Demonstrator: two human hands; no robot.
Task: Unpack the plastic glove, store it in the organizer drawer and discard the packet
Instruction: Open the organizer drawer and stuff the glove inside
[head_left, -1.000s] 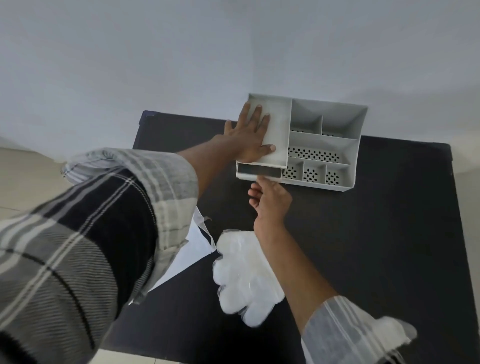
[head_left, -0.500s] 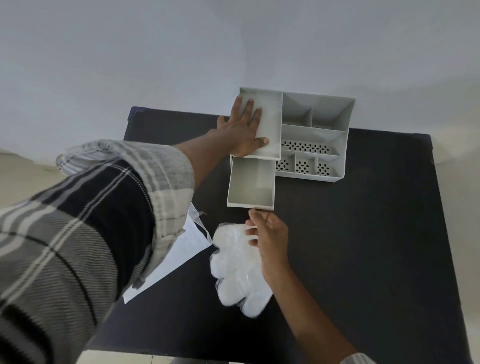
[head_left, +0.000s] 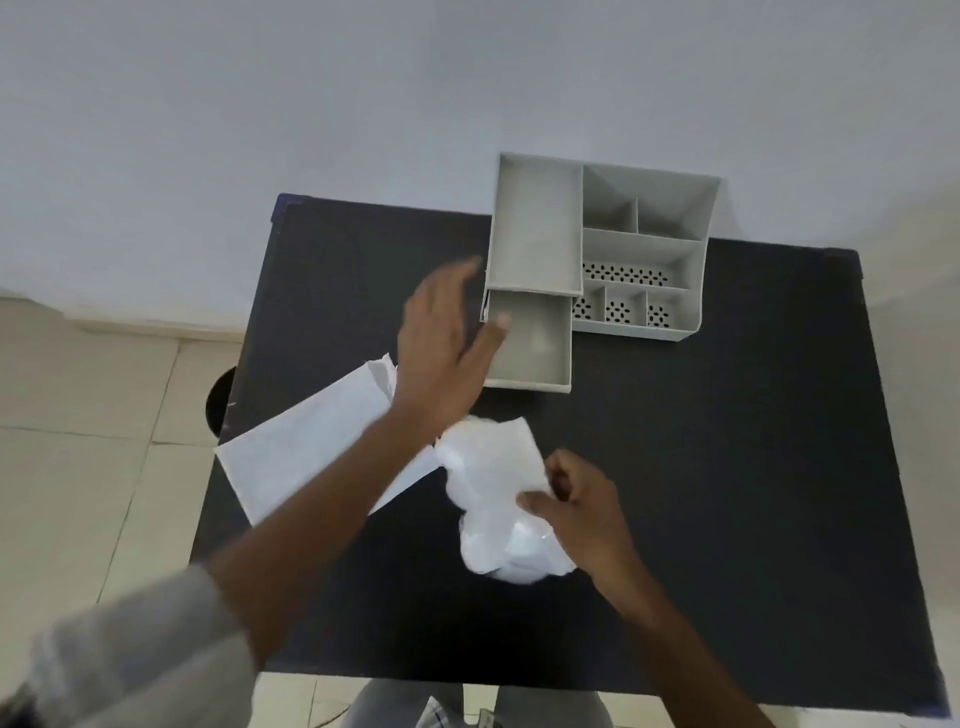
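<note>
A crumpled clear plastic glove (head_left: 496, 499) lies on the black table (head_left: 727, 467), and my right hand (head_left: 582, 506) pinches its right edge. My left hand (head_left: 447, 353), blurred and with fingers spread, hovers empty just left of the pulled-out drawer (head_left: 530, 345) of the grey organizer (head_left: 644, 249). The drawer is open and holds nothing. The white paper packet (head_left: 311, 441), torn at its far end, lies flat on the table under my left forearm.
The organizer stands at the table's far edge against a pale wall, with several small perforated compartments on its right side. A dark round bin (head_left: 221, 400) shows on the tiled floor beside the table's left edge.
My left hand has lifted off the organizer's top and drawn back toward me. My right hand has left the opened drawer's front and taken hold of the glove.
</note>
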